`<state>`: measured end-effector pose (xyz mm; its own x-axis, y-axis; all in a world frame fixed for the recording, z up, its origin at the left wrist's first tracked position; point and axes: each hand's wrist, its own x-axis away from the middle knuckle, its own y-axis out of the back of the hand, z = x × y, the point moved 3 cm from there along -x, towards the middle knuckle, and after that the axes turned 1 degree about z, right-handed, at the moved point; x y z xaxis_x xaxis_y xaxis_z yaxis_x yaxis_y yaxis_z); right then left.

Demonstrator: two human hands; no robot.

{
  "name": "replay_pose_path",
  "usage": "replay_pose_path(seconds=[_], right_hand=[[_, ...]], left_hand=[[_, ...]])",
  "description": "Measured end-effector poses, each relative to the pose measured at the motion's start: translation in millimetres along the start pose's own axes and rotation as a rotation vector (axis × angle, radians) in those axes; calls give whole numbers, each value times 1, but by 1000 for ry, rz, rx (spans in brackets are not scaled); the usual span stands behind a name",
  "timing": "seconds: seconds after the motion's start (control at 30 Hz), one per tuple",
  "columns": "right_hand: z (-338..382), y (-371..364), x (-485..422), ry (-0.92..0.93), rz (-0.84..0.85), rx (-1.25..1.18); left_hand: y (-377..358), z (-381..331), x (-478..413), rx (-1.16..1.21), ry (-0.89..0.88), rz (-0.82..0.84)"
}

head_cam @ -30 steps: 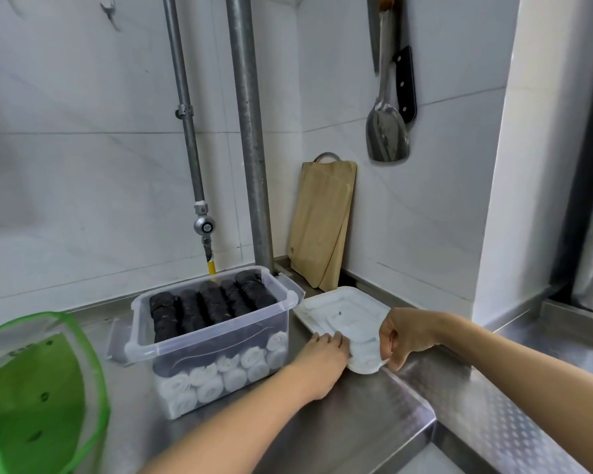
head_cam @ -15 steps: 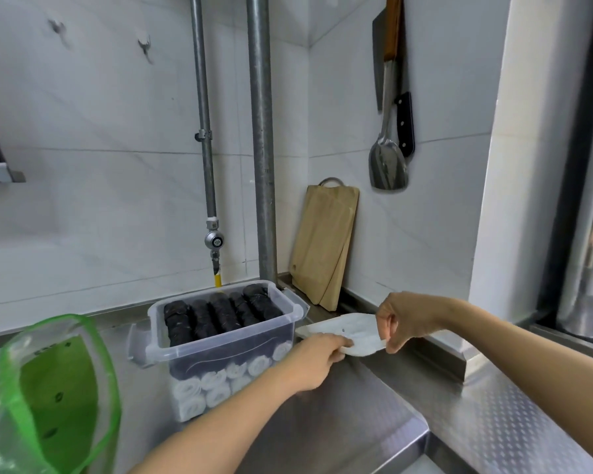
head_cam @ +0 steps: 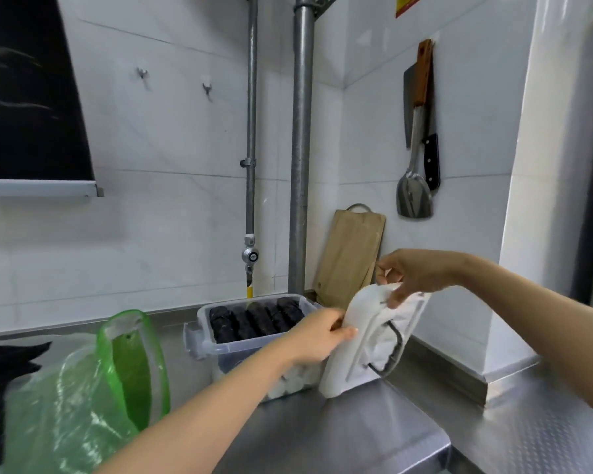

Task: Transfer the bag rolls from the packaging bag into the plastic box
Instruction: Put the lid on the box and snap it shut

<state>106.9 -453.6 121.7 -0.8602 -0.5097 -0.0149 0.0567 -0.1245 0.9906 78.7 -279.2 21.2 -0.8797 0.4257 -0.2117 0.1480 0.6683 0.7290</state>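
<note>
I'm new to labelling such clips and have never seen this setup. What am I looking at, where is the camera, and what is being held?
There is no machine here. A person wears one camera on the head, looking forward and down, so the two bare arms are their own. This is the only view. The left hand and right hand both hold the white lid, tilted nearly upright beside the box. That clear box stands on the steel counter, with black rolls on top and white rolls below. Left of it lies a green bag. A board leans against the wall.
</note>
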Motion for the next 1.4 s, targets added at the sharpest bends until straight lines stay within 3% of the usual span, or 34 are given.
replay_pose_path(seconds=[0.23, 0.4, 0.57, 0.7, 0.83, 0.93, 1.1, 1.4], right_hand=[[27, 37, 15, 94, -14, -295], [17, 42, 6, 74, -45, -865], [11, 36, -15, -21, -183, -1152], [23, 24, -37, -170, -244, -1351], [28, 4, -71, -413, -224, -1345], [33, -8, -90, -482, -242, -1222], [39, -24, -106, -470, -328, -1084], [40, -66, -130, -493, -267, -839]], left_hand=[[39, -5, 46, 280, -2, -124], [80, 8, 78, 319, 108, -175], [125, 22, 100, 732, 197, -298], [140, 28, 105, 794, 237, -364], [144, 37, 99, 723, 243, -604], [150, 50, 92, 628, 262, -719], [151, 69, 88, 598, 336, -717], [136, 98, 86, 513, 462, -717]])
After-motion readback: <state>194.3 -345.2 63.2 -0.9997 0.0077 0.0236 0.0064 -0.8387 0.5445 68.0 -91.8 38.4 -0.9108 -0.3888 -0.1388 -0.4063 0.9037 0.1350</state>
